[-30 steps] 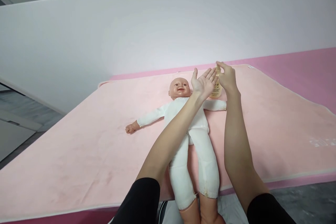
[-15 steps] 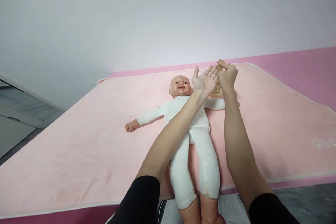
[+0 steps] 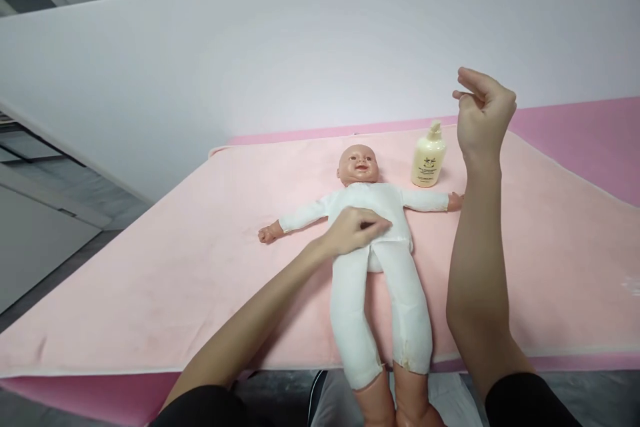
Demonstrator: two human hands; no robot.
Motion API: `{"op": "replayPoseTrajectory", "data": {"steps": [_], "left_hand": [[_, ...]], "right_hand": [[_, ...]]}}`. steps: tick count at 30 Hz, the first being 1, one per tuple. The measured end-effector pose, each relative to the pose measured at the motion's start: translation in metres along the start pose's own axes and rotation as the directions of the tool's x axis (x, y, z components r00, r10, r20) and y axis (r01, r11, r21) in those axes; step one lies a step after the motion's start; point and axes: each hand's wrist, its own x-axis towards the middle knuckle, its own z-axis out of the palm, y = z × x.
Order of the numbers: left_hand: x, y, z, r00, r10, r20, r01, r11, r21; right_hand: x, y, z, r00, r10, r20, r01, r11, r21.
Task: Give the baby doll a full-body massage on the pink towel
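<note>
A baby doll [image 3: 377, 200] with a white cloth body lies on its back, arms spread, its legs reaching past the near edge. My left hand [image 3: 355, 230] is over the doll's belly, palm down, with fingers loosely bent and nothing visible in them; whether it presses on the cloth I cannot tell. Raised at the right, above the doll's outstretched arm, my right hand [image 3: 486, 113] has half-bent fingers apart from the thumb and holds nothing visible. A pale yellow pump bottle [image 3: 429, 159] stands upright beside the doll's head, apart from both hands.
A pink blanket [image 3: 200, 267] covers the pink surface [image 3: 575, 147] under the doll. Behind it rises a white wall [image 3: 300, 47]. Grey floor [image 3: 575, 393] shows below the near edge at the right.
My hands have parted. The left came down from beside the doll's head, turning palm down over its belly; the right moved up and right. The pump bottle is now uncovered.
</note>
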Motion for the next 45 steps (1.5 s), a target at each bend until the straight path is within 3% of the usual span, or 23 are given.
{"op": "replayPoseTrajectory", "data": {"steps": [3,7,12,16,19,22,24,26,29,32,37,42,45], "left_hand": [[-0.016,-0.003,0.006,0.988,0.079,0.135,-0.102,0.979,0.177],[-0.017,-0.002,0.015,0.985,-0.019,0.174,-0.052,0.917,0.395],[-0.013,-0.005,0.023,0.982,-0.17,0.076,0.106,0.844,0.525],[-0.014,-0.008,0.024,0.951,-0.298,-0.085,0.301,0.82,0.487],[-0.015,-0.01,0.026,0.911,-0.358,-0.204,0.412,0.805,0.427],[-0.018,-0.018,0.026,0.859,-0.396,-0.325,0.496,0.802,0.332],[-0.02,-0.029,0.024,0.828,-0.406,-0.387,0.511,0.83,0.223],[-0.021,-0.041,0.021,0.811,-0.397,-0.43,0.466,0.882,0.064],[-0.021,-0.057,0.016,0.779,-0.386,-0.494,0.339,0.922,-0.186],[-0.02,-0.063,0.014,0.741,-0.386,-0.549,0.266,0.92,-0.287],[-0.019,-0.065,0.015,0.726,-0.381,-0.572,0.252,0.922,-0.294],[-0.019,-0.064,0.016,0.716,-0.373,-0.59,0.25,0.926,-0.281],[-0.02,-0.061,0.016,0.723,-0.365,-0.586,0.251,0.93,-0.269]], "right_hand": [[-0.005,-0.01,0.004,0.998,-0.021,0.063,0.021,1.0,0.004],[-0.015,-0.036,0.008,0.996,-0.058,0.067,0.055,0.997,0.055],[-0.03,-0.062,0.014,0.991,-0.06,0.117,0.05,0.995,0.09],[-0.049,-0.048,0.019,0.964,0.003,0.265,-0.023,0.997,0.072],[-0.082,-0.028,0.023,0.883,0.06,0.466,-0.133,0.983,0.125],[-0.124,-0.016,0.029,0.716,0.132,0.685,-0.327,0.931,0.163],[-0.147,-0.012,0.033,0.625,0.145,0.767,-0.433,0.882,0.186],[-0.161,-0.01,0.035,0.572,0.13,0.81,-0.491,0.846,0.211],[-0.167,-0.01,0.034,0.538,0.101,0.837,-0.524,0.818,0.238],[-0.166,-0.014,0.033,0.512,0.068,0.856,-0.452,0.869,0.202],[-0.165,-0.019,0.038,0.445,0.006,0.895,-0.117,0.992,0.051],[-0.165,-0.016,0.046,0.34,0.013,0.94,0.084,0.996,-0.044],[-0.165,-0.014,0.05,0.334,0.055,0.941,0.161,0.98,-0.114]]}}
